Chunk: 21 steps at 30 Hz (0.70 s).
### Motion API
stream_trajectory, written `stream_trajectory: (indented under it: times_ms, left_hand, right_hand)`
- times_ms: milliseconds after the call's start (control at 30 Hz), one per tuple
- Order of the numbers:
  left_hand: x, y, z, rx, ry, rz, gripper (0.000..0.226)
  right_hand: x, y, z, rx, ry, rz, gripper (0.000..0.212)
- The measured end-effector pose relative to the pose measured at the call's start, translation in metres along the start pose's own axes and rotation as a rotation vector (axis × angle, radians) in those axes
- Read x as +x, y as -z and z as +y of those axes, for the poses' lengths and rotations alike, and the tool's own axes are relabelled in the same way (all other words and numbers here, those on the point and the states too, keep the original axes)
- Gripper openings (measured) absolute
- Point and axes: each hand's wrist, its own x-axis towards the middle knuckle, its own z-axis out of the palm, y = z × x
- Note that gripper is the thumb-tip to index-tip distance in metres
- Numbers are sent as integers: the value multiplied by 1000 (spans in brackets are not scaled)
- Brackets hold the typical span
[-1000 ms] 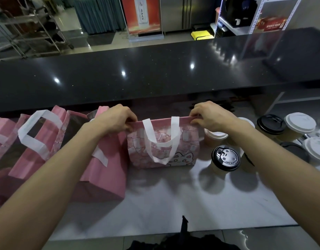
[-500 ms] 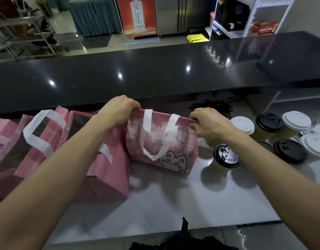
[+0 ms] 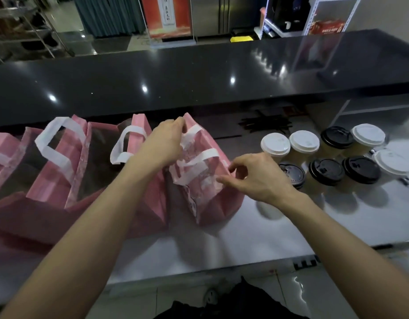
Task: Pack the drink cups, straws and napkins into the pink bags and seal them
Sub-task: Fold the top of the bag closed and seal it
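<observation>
Counter: I stand at a pale worktop [image 3: 256, 238]; a black bar top [image 3: 198, 72] runs behind it, and every place below is told from the printed pink bag [image 3: 198, 185].
My right hand [image 3: 256, 178]: just right of the bag, fingers loosely curled and spread, holding nothing. A second ago it pinched the bag's right top corner; it has let go.
My left hand [image 3: 166, 143]: on the bag's top edge at its far end, fingers pinching the rim, forearm slanting in from the near left.
Bag: turned since then, now end-on and leaning against the other pink bags [image 3: 67, 166] on its left. I judge it packed and closed.
Cups [image 3: 325, 155]: right of the bag, white and black lids, still unpacked.
Straws [image 3: 265, 125]: dark sticks beyond the bag, to its right; I can't tell more.
</observation>
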Motion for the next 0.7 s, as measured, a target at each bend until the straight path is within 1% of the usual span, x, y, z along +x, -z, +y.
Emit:
stream_trajectory:
  times_ms: [67, 133, 167, 233, 267, 300, 367, 400, 467, 533, 567, 633, 700]
  left_hand:
    - [-15, -4, 0, -36, 16, -19, 45]
    - [-30, -6, -1, -58, 38, -19, 58]
    - [-39, -6, -2, -76, 56, -3, 61]
    - [-62, -7, 0, -168, 107, 60, 57]
    - [-77, -9, 3, -245, 126, 110, 57]
    - [-93, -13, 7, -313, 129, 182, 52]
    - [-124, -27, 15, -354, 127, 310, 24]
    - [-139, -35, 20, -342, 139, 314, 22]
    - [-160, -54, 27, -297, 179, 223, 31]
    - [-166, -68, 29, -167, 211, 137, 40]
    - [-163, -73, 28, -85, 226, 121, 41]
    - [-153, -77, 26, 56, 243, 103, 41]
    - [-142, -82, 26, 149, 202, 81, 39]
  right_hand:
    - [-10, -3, 3, 86, -1, 50, 65]
    - [-19, -9, 12, 137, -30, 22, 83]
    - [-23, -14, 18, 144, -63, -36, 95]
    - [-29, -26, 29, 109, -153, -211, 118]
    - [-31, -31, 32, 89, -180, -290, 124]
    - [-33, -37, 34, 80, -185, -339, 124]
    - [-39, -45, 36, 95, -146, -334, 112]
    - [-44, -47, 36, 110, -125, -292, 103]
    - [-51, -47, 36, 137, -86, -156, 76]
    - [-54, -46, 37, 114, -30, -37, 46]
    - [-53, -44, 37, 79, -13, -14, 35]
    - [-46, -41, 35, 4, 3, -15, 22]
    - [-39, -39, 32, -65, 33, -19, 19]
